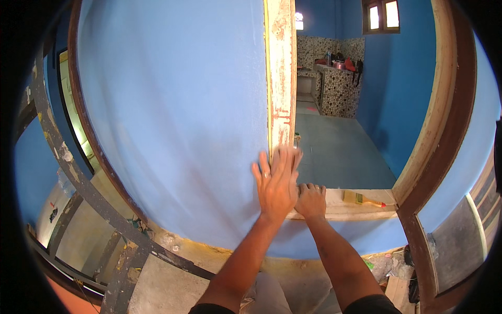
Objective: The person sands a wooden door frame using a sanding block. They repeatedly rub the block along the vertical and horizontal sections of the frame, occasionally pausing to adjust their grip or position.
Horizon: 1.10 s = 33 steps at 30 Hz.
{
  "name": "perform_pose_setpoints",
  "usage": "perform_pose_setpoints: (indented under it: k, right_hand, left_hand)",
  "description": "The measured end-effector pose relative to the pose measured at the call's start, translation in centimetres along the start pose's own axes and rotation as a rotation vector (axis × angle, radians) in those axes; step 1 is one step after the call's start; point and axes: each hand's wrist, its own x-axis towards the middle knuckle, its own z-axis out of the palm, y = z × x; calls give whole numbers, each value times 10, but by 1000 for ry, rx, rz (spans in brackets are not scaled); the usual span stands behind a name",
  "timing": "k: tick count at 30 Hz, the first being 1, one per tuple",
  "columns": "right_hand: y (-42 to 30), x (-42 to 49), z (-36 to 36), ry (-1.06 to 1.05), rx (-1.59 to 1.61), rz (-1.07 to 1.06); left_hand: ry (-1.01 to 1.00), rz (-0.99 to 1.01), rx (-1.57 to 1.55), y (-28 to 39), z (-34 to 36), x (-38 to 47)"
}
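Observation:
My left hand [277,190] lies against the lower end of a bare, scraped wooden window-frame post [281,90]. Its fingers are blurred, and two of them spread onto the light blue wall [176,98]. Something brownish shows around the blurred fingertips; what it is cannot be made out. Just right of it, my right hand [312,201] curls its fingers over the inner edge of the wooden sill [335,214]. A flat paintbrush [361,198] with pale bristles and a red-tipped handle rests on that sill, to the right of this hand.
A paint-spattered metal frame [74,172] curves along the left side. Through the opening are a grey floor [341,149] and a pebble-patterned counter [338,92] holding several items. A brown window sash [455,235] stands at right. Wooden board [396,290] and debris lie below.

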Motion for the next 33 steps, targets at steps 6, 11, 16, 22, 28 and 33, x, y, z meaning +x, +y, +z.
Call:
perform_pose_setpoints:
  k: [6,11,16,22,28,33]
  right_hand:
    - [20,-3,2,-14,-42,30]
    - [8,-1,-6,-31,48,33]
    - [10,0,2,21,-20,-25]
    - [11,0,6,101,-36,-45]
    - [19,-6,7,114,-17,-58]
    - [16,-3,5,132,-6,-100]
  left_hand:
    - [224,179,143,35,-39,156]
    - [378,269,166,28,-55,203]
    - [77,63,44,-8,-7,25]
    - [-16,83,237,-12,-7,17]
    - [138,189,162,6,-23,95]
    - [-141,1,154,-29,25,-96]
